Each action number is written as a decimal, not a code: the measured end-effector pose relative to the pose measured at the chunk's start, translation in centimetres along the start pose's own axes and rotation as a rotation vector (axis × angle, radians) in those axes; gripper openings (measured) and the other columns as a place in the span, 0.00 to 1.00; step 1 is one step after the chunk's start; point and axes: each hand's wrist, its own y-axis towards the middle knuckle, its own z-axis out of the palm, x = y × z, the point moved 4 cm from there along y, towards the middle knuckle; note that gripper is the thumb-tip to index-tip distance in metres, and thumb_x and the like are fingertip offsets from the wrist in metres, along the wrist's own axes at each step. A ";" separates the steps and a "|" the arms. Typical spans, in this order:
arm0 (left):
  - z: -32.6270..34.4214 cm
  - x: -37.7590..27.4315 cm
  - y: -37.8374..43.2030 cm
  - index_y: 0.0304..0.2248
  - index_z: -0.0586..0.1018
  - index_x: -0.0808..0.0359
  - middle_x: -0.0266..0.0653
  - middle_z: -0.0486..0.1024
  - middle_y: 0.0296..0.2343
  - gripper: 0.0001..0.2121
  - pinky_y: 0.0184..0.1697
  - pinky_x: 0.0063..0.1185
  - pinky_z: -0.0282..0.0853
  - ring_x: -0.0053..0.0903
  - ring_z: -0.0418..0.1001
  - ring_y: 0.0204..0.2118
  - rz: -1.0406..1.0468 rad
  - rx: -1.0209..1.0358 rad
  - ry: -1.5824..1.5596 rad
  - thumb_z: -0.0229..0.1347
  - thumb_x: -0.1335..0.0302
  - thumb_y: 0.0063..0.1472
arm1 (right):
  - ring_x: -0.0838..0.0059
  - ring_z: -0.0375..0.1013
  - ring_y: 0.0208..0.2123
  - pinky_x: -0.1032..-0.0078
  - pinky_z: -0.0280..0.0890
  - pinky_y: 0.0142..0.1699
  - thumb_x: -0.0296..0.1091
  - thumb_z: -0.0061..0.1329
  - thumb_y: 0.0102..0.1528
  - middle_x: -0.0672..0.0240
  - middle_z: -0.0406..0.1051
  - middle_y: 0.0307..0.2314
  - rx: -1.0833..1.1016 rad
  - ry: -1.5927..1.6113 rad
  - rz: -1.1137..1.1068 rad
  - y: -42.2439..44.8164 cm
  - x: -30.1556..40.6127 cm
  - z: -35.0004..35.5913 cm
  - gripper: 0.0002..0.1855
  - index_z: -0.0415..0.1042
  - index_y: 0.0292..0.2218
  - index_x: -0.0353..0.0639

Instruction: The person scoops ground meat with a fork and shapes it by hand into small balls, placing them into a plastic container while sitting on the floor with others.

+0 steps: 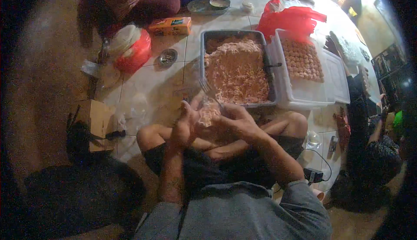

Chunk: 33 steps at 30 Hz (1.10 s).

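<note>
My left hand (186,122) cups a lump of pinkish food mixture (208,114) in front of my crossed legs. From the other side my right hand (237,121) presses on the lump and holds a metal fork (207,88), its tines pointing away from me. Just beyond my hands lies a grey rectangular tub (202,60) filled with the same coarse pinkish mixture (237,70). To its right stands a translucent plastic container (304,91), where rows of small shaped lumps (301,59) sit at the far end.
A red plastic bag (290,20) lies behind the container, whose lid (337,74) is at its right. A small round metal dish (168,57), an orange box (171,26) and a red-and-white bag (135,49) are at the left. Other people sit at the far left and right.
</note>
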 end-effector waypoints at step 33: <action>-10.5 0.9 3.4 0.36 0.71 0.65 0.33 0.71 0.25 0.12 0.26 0.19 0.68 0.19 0.68 0.23 0.524 -0.196 1.061 0.58 0.67 0.59 | 0.75 0.70 0.41 0.73 0.65 0.47 0.22 0.47 0.57 0.64 0.73 0.36 -0.170 -0.149 -0.169 -1.9 -7.3 1.3 0.13 0.73 0.44 0.36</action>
